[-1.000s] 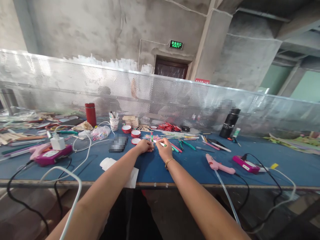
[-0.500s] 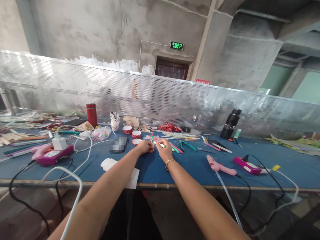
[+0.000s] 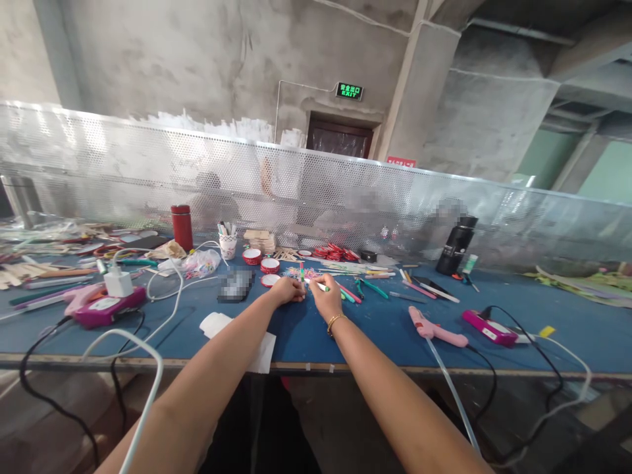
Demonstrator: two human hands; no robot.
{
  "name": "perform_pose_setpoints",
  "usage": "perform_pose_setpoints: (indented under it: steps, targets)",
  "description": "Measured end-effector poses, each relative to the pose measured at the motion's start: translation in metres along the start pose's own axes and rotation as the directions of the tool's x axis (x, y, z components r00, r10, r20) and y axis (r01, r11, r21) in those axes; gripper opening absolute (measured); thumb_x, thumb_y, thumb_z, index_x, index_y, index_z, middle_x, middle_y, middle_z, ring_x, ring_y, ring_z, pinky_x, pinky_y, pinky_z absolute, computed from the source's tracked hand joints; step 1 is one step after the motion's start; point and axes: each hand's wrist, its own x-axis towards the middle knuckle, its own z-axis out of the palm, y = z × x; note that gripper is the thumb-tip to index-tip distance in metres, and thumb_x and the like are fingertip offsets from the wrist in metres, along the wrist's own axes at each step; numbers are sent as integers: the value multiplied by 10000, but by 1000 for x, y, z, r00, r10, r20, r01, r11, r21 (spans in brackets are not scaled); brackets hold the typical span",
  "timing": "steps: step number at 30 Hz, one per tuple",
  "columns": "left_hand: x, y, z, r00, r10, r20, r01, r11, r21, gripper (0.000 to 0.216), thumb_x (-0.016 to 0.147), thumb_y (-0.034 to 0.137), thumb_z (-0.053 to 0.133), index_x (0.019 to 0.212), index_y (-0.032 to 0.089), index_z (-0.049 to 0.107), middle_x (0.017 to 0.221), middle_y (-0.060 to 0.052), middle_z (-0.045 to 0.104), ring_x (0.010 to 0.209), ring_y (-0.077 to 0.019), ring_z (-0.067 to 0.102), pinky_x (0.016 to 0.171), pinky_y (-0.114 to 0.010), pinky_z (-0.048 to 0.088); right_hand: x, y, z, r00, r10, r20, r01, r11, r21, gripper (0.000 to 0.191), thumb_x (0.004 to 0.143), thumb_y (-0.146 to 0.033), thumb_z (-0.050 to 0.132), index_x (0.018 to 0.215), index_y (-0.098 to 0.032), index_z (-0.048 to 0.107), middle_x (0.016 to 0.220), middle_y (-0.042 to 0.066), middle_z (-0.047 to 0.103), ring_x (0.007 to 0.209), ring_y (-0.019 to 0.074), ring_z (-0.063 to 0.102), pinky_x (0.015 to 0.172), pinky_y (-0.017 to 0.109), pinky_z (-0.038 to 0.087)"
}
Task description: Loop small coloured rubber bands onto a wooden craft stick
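My left hand [image 3: 285, 289] rests on the blue table [image 3: 375, 329], fingers closed around a thin coloured stick [image 3: 301, 272] that stands upright. My right hand [image 3: 324, 297], with a gold bracelet on the wrist, is closed on a green-and-white marker pen [image 3: 320, 286] whose tip points at the stick. The two hands nearly touch. Small coloured pieces [image 3: 301, 271] lie just beyond them.
Pink glue guns lie at the left [image 3: 101, 304] and right [image 3: 434, 327], with cables trailing off the table. Red tape rolls [image 3: 261, 261], a red flask [image 3: 181, 226], a pen cup [image 3: 228, 242], a black bottle [image 3: 457, 246], pliers [image 3: 370, 286] and a perforated metal screen [image 3: 345, 197] stand behind.
Both hands stay in nearly the same spot; the view has shifted slightly. The pen and stick remain held.
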Motion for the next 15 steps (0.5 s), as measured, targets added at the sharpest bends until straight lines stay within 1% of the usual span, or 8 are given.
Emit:
perform_pose_setpoints:
  steps: [3,9,13,15]
  targets:
    - [2,-2,0,1000,0,-3,0,1000,-7,227,585,166,831,549,99,618,493,-7,594,496,-85,573,548,-209,499,0,1,0,1000,9,-11,-9,1000,14,159,748,-382,589,695,-235,560,729,-1,649,732,197,600,700,291,437]
    - [4,-4,-1,1000,5,4,-5,1000,-19,249,564,170,844,525,100,608,487,-4,588,498,-90,581,551,-213,505,0,-1,0,999,-36,29,35,999,39,162,753,-388,573,701,-235,563,731,1,648,747,197,600,724,295,446]
    - [4,-3,-1,1000,3,8,-3,1000,-30,249,540,176,857,547,95,622,498,-5,593,499,-86,581,564,-219,512,0,-1,0,1000,13,-14,-13,1000,13,156,749,-378,573,689,-235,557,730,4,656,734,199,598,703,293,440]
    - [4,-3,-1,1000,0,12,1,999,-34,250,530,175,860,555,95,625,502,-4,595,503,-89,587,567,-223,516,0,0,0,1000,13,-10,-13,1000,28,156,754,-376,573,690,-235,557,730,2,657,732,195,603,706,289,441]
